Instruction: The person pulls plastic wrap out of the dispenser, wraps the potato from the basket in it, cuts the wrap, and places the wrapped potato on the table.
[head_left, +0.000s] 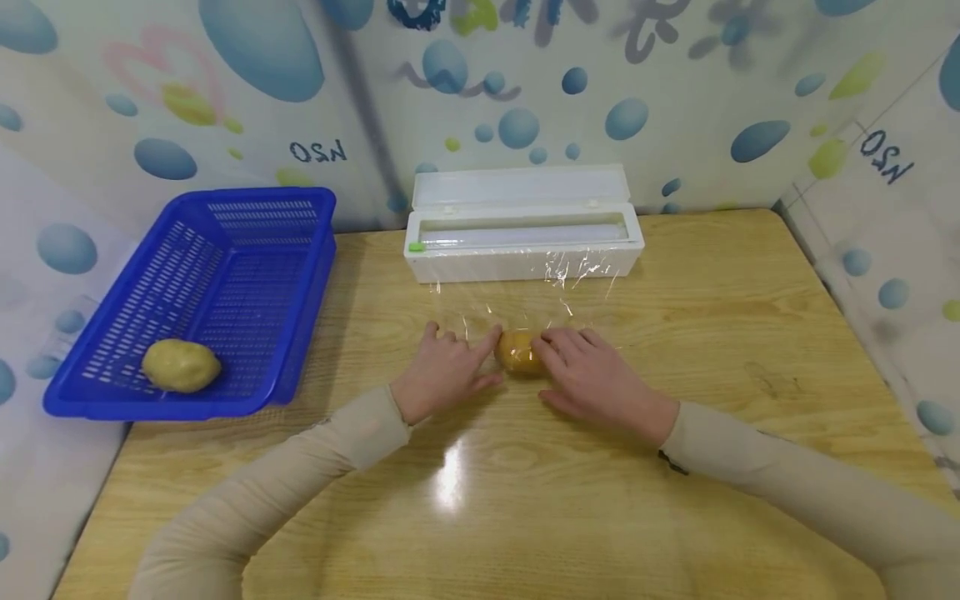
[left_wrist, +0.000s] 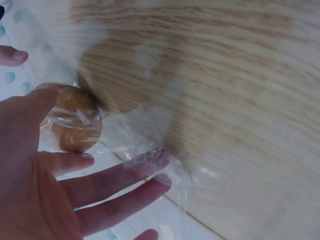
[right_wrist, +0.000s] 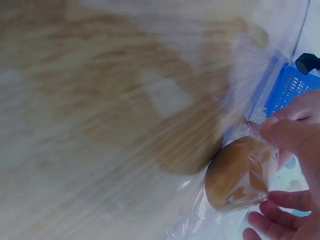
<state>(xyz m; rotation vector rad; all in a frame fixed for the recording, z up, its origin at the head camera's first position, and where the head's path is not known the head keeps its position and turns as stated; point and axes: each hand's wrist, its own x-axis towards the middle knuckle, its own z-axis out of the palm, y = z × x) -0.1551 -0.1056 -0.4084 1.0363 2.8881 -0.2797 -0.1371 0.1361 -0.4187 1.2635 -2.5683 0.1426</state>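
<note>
A yellow-brown potato (head_left: pixel 520 352) lies on the table between the two hands, wrapped in clear cling film (head_left: pixel 566 292). The film stretches back from it to a white dispenser box (head_left: pixel 517 265). My left hand (head_left: pixel 444 371) is at the potato's left side, thumb and index finger at its edge. In the left wrist view its other fingers (left_wrist: pixel 120 200) reach out straight and spread against the film. From the right, my right hand (head_left: pixel 596 375) holds the wrapped potato (right_wrist: pixel 237 175), bent fingers on its far side and thumb on the near side.
A blue plastic basket (head_left: pixel 307 317) stands at the table's left edge, a second potato (head_left: pixel 181 365) in its front corner. The dispenser's lid (head_left: pixel 521 187) is raised against the patterned wall. A roll (head_left: pixel 540 233) lies inside the box.
</note>
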